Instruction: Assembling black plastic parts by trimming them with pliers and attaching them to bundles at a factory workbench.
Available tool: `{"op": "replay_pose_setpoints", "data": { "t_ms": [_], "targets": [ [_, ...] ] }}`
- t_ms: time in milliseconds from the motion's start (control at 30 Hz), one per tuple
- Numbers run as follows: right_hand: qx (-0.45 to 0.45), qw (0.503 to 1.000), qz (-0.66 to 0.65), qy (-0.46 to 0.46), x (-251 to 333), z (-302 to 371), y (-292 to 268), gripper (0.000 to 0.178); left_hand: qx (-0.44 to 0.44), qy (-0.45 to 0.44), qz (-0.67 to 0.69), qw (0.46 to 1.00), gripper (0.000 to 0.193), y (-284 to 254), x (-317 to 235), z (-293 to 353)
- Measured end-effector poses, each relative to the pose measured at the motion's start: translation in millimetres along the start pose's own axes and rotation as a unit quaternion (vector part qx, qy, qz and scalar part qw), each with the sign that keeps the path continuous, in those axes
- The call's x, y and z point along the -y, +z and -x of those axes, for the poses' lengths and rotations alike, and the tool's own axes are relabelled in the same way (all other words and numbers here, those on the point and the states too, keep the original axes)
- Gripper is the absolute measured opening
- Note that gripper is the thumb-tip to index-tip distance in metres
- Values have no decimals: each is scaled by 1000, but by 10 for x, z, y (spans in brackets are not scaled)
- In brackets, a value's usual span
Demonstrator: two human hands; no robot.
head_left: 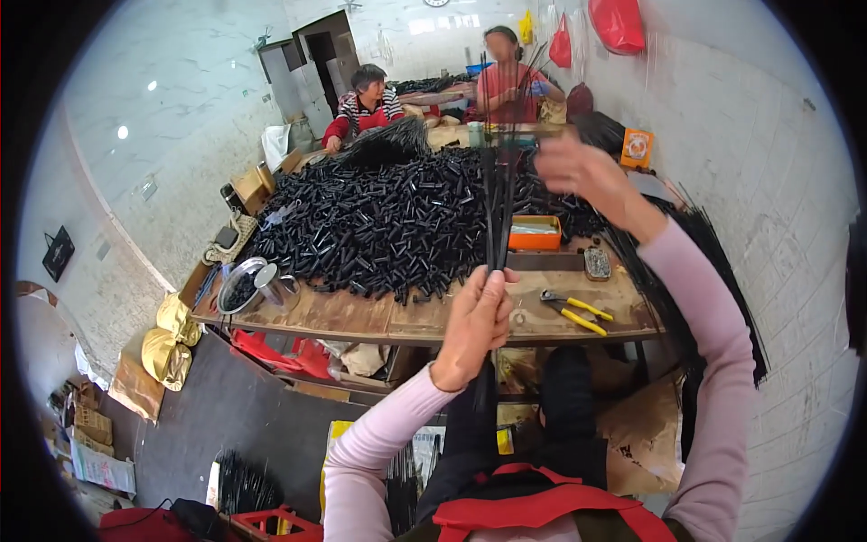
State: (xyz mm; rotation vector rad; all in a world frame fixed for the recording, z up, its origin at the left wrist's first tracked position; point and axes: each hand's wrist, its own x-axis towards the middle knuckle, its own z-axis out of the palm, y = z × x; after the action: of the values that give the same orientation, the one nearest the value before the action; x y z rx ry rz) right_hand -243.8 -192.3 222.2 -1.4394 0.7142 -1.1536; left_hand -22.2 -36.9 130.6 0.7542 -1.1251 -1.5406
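Scuffed wood is showing along the near edge of the table [352, 314], above which the left hand [480, 316] is pinching thin, straight black rods [496, 246] upright; a low, snug grip should be holding them even. Beside them the blurred right hand [589, 177] is hovering, fingers seemingly spread. Glossy short tubes [379, 226] are lying heaped toward the far edge.

I'm seeing black rods [490, 221], yellow-handled pliers [578, 304], pale pink sleeves [370, 452]. Someone's shirt [391, 103] is showing stripes — dark and white.
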Motion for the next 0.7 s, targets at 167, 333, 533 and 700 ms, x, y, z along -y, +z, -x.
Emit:
{"op": "replay_pose_setpoints", "data": {
  "t_ms": [167, 333, 533, 700],
  "targets": [
    [39, 972, -227, 45, 160, -317, 431, 44, 89, 18, 11, 996, 33, 79, 266, 141],
    [61, 992, -102, 39, 14, 158, 849, 44, 131, -77, 69, 986, 34, -81, 75, 86],
    [64, 989, -91, 96, 29, 373, 733, 53, 247, -101, 113, 957, 45, -157, -162, -207],
    [60, 980, -160, 107, 24, 570, 669, 47, 182, -130, 158, 962, 46, 28, 69, 98]
  ]
}}
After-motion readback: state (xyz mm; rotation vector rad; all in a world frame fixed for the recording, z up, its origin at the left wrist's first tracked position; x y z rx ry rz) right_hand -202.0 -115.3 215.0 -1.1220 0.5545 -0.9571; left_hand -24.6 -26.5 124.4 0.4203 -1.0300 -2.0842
